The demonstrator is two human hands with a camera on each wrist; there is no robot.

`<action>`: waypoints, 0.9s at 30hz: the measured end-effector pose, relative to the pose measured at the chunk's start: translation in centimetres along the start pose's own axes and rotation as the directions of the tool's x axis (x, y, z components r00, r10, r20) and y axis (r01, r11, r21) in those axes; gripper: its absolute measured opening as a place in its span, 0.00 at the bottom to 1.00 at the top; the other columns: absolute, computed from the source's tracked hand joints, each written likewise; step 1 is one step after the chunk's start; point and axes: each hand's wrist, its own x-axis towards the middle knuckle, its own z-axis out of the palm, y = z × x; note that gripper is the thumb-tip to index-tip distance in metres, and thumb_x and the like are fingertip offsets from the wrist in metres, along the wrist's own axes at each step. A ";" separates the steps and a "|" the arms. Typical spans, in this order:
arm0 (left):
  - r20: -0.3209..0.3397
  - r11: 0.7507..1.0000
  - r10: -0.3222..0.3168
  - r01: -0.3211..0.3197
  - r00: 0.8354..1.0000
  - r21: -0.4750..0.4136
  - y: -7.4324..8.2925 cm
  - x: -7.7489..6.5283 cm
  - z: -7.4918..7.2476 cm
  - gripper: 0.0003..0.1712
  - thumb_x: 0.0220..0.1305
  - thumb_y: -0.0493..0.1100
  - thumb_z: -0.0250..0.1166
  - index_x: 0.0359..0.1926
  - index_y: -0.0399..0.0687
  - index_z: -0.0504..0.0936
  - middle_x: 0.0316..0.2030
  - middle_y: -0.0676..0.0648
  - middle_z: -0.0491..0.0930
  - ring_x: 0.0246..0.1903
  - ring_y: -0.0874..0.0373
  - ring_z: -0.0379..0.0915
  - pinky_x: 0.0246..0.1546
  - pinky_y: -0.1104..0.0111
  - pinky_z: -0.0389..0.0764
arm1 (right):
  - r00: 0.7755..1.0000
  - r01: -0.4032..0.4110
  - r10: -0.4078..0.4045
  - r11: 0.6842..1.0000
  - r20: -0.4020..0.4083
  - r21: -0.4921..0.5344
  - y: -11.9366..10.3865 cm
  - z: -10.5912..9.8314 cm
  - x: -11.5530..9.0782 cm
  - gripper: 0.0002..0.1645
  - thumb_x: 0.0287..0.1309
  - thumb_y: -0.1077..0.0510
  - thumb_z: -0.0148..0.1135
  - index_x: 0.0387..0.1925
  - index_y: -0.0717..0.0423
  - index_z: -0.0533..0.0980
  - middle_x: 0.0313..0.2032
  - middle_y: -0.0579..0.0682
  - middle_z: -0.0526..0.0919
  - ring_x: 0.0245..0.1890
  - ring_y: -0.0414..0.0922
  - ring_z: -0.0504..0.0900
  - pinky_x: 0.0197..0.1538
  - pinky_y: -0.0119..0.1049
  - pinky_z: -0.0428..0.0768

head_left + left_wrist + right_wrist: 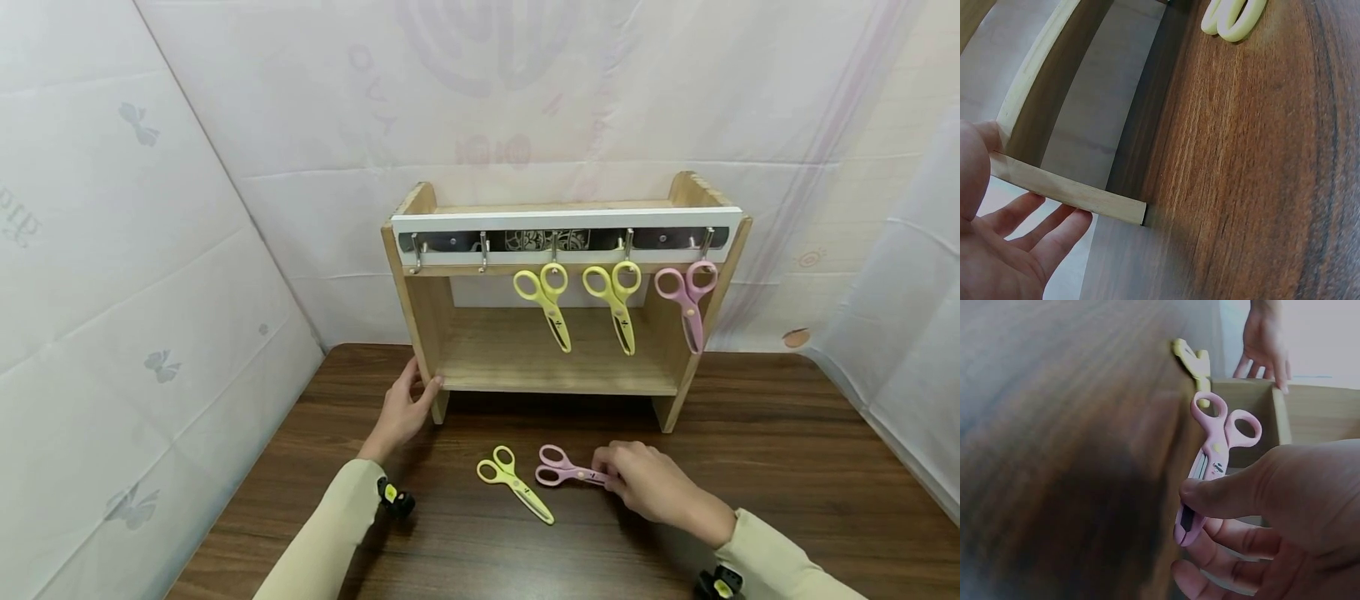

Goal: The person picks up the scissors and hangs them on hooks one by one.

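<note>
My right hand pinches pink scissors by the blade end, thumb on one side and fingers on the other. Their two finger loops point left in the head view; in the right wrist view the scissors show just above the tabletop. To their left, yellow scissors lie on the table. My left hand holds the lower left side panel of a wooden shelf, its thumb at the front edge and its fingers against the outer face.
A white hook rail runs across the shelf's top front. Yellow scissors, another yellow pair and a pink pair hang from its middle and right hooks. Two left hooks are bare. White cloth stands behind the dark wooden table.
</note>
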 end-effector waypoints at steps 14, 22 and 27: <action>-0.003 1.000 0.012 -0.012 1.000 0.014 -0.2 0.1 -0.1 0.36 0.79 0.53 0.57 0.80 0.51 0.57 0.65 0.36 0.73 0.63 0.40 0.73 0.59 0.46 0.79 | 0.985 0.065 -0.080 0.993 -0.154 -0.102 -2.3 -4.9 2.3 0.14 0.56 0.64 0.76 0.32 0.42 0.81 0.26 0.32 0.73 0.25 0.32 0.70 0.25 0.28 0.69; 0.005 1.000 0.001 -0.001 1.000 0.000 -0.1 0.0 0.0 0.34 0.79 0.53 0.57 0.79 0.54 0.58 0.63 0.35 0.74 0.60 0.38 0.76 0.56 0.45 0.81 | 0.933 0.139 -0.164 0.985 -0.320 -0.098 -4.2 -6.7 4.4 0.13 0.53 0.66 0.78 0.33 0.47 0.82 0.28 0.36 0.77 0.26 0.34 0.73 0.28 0.32 0.74; 0.003 1.000 -0.008 0.008 1.000 0.003 -0.1 0.0 0.0 0.35 0.79 0.54 0.57 0.79 0.54 0.58 0.64 0.35 0.74 0.60 0.37 0.76 0.55 0.46 0.82 | 0.883 0.183 -0.192 0.981 -0.428 -0.062 -5.3 -7.7 5.6 0.13 0.52 0.67 0.78 0.35 0.49 0.83 0.30 0.39 0.80 0.28 0.34 0.77 0.29 0.34 0.78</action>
